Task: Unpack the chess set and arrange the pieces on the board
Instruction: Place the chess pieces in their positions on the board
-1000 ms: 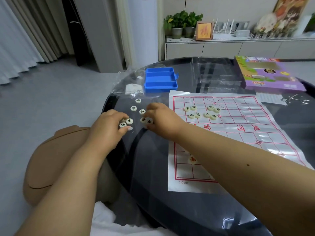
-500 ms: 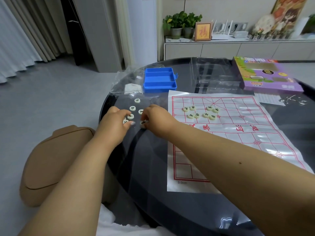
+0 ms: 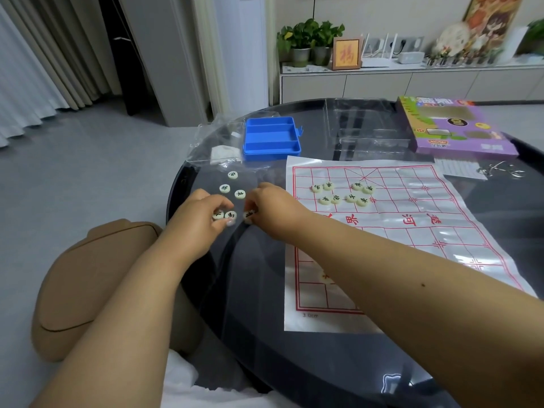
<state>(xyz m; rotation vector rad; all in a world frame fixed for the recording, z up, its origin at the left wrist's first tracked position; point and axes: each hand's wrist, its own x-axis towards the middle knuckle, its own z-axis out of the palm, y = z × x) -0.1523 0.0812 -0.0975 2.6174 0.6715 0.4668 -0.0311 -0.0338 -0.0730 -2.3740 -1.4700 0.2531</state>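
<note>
Both hands hardly moved: left hand (image 3: 200, 220) and right hand (image 3: 275, 209) grip pieces (image 3: 230, 215).

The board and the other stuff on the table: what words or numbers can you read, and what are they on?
"3.0cm": printed below the grid's near-left corner on the board sheet.
"楚河": red, upside down, on the board's middle band.
Round pieces: black characters, too small to read.
Purple box: print too blurred.
Framed picture: one red character, unclear.
</note>
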